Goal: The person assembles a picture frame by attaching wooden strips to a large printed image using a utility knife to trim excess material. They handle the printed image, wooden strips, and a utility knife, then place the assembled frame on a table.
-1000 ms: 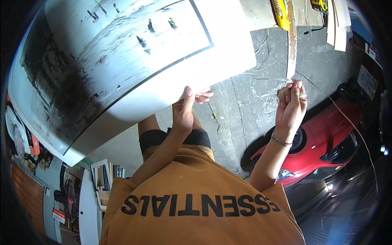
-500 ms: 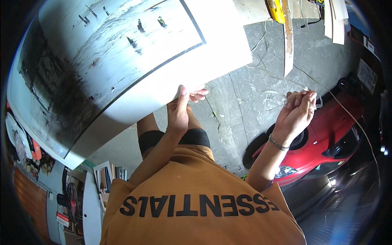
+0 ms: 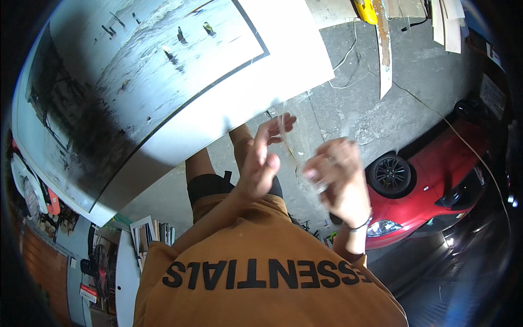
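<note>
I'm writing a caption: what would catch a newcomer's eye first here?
Likely the large seascape on the white board at upper left. Then the red car at right, and, in the middle, the open left hand beside the blurred right hand.

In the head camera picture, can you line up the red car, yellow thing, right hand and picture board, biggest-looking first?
1. Picture board
2. Red car
3. Right hand, blurred
4. Yellow thing, cut off by the top edge

Brown-orange shirt [image 3: 261,234] with black lettering [image 3: 251,275], dark shorts [image 3: 206,188], blurred wrist bracelet [image 3: 360,225], perhaps metal.
</note>
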The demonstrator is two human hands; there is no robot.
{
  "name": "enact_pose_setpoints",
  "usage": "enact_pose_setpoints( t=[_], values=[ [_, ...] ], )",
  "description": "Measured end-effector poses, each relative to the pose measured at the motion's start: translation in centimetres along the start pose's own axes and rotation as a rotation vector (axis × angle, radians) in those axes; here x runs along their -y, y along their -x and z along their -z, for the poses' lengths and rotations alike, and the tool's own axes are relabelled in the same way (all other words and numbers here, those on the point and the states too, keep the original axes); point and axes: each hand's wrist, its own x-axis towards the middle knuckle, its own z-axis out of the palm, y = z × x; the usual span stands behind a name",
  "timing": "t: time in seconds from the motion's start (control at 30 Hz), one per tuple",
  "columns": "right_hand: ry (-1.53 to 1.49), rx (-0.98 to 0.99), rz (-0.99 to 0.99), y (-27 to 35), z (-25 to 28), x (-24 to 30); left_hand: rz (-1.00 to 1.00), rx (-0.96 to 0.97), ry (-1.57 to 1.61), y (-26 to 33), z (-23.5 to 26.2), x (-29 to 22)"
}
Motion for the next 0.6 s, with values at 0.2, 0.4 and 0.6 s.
enact_pose_setpoints(
  t=[0.2,0.4,0.6],
  values=[
    [0.135,-0.116,0.197,0.5,-3.7,1.8,0.232,0.122,0.658,1.4,-2.0,-2.6],
    [0.156,-0.211,0.218,1.0,-3.6,0.8,0.314,0.232,0.494,3.2,-1.4,-3.6],
    [-0.148,-0.126,0.343,0.5,-4.2,1.3,0.114,0.191,-0.038,4.3,1.0,-5.1]
  ],
)
